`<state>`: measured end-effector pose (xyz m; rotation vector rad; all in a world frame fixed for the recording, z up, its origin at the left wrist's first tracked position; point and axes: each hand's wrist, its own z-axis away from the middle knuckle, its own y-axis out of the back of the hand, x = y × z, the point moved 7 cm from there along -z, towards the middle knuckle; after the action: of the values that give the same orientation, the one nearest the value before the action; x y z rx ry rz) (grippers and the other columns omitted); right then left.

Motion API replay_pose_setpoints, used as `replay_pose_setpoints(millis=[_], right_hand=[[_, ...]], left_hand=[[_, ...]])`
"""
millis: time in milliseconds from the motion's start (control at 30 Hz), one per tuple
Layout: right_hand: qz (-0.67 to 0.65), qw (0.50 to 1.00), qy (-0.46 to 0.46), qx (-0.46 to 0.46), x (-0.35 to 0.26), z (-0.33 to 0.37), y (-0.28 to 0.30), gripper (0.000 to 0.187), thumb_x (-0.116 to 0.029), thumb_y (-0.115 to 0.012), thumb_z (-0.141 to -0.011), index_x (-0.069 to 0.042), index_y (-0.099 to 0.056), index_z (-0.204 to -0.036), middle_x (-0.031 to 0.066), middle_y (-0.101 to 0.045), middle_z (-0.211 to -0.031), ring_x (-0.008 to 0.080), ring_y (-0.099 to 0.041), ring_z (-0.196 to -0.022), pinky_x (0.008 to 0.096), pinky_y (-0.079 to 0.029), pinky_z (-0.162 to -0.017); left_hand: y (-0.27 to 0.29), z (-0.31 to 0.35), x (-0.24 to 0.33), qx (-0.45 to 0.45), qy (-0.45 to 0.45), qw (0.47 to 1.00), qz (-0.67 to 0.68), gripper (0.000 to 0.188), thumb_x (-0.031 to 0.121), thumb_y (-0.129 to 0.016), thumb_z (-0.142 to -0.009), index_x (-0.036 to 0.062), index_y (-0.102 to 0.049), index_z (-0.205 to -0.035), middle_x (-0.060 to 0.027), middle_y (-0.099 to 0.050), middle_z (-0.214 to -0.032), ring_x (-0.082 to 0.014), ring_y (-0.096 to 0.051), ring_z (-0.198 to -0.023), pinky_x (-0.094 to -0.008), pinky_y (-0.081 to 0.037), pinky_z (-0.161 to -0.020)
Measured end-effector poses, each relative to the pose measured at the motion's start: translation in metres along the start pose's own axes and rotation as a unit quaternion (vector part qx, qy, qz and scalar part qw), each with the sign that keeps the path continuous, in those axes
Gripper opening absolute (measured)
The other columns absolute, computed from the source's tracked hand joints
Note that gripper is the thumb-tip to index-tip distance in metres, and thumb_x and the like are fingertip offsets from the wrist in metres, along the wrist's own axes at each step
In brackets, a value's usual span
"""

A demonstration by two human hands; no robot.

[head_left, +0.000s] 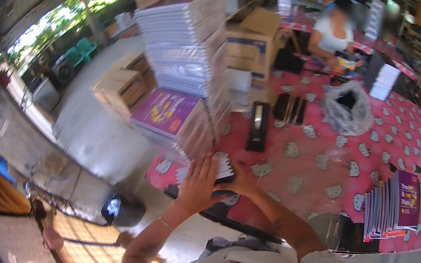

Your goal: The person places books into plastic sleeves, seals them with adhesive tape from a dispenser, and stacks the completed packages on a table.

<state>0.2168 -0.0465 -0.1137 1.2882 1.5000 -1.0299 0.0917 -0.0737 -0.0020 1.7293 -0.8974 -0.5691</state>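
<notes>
A small spiral-bound notebook or stack (224, 171), with white wire edges and a dark side, lies at the table's near edge, mostly covered by my hands. Across its left part rests my left hand (199, 183), flat with the fingers stretched out. My right hand (242, 181) spans its right edge, thumb and fingers on either side. Just beyond my left hand rises a tall stack of spiral-bound books (176, 49) in clear plastic, with a purple-covered book (167, 111) on a lower pile in front.
The pink patterned tablecloth (298, 167) carries a long black box (258, 127), a clear plastic bag (347, 106) and, at right, a row of purple notebooks (394, 204). Cardboard boxes (248, 52) stand behind the stack. Across the table a person (332, 38) handles something colourful.
</notes>
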Motion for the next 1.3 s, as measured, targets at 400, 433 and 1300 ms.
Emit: replay_pose_setpoints(millis=[400, 433, 1300], right_hand=[[0.14, 0.99, 0.032, 0.011, -0.059, 0.029, 0.032, 0.097, -0.029, -0.091, -0.067, -0.002, -0.04, -0.145, 0.0137, -0.058, -0.131, 0.0261, -0.052, -0.127, 0.0382, -0.039, -0.107], [0.132, 0.99, 0.017, 0.038, -0.068, 0.045, 0.055, 0.097, -0.029, -0.091, -0.067, -0.002, -0.04, -0.145, 0.0137, -0.058, -0.131, 0.0261, -0.052, -0.127, 0.0382, -0.039, -0.107], [0.021, 0.846, -0.333, 0.415, 0.006, 0.323, 0.338, 0.031, -0.03, -0.082, -0.083, -0.007, -0.064, -0.094, 0.0016, -0.063, -0.077, 0.0113, -0.062, -0.064, 0.0278, -0.042, -0.045]], left_hand=[[0.023, -0.022, 0.006, -0.027, -0.015, 1.0, 0.0, 0.072, 0.049, -0.087, -0.065, -0.0011, -0.052, -0.103, -0.0177, -0.063, -0.089, -0.0373, -0.067, -0.082, -0.0469, -0.054, -0.073], [0.034, -0.026, 0.022, 0.001, -0.019, 1.0, -0.008, 0.072, 0.046, -0.089, -0.065, -0.0022, -0.053, -0.104, -0.0188, -0.064, -0.089, -0.0362, -0.068, -0.083, -0.0444, -0.054, -0.074], [-0.224, -0.11, 0.161, -0.15, 0.301, 0.871, 0.359, 0.072, 0.064, -0.072, -0.076, -0.0054, -0.066, -0.094, -0.0184, -0.068, -0.093, -0.0334, -0.067, -0.094, -0.0493, -0.051, -0.081]])
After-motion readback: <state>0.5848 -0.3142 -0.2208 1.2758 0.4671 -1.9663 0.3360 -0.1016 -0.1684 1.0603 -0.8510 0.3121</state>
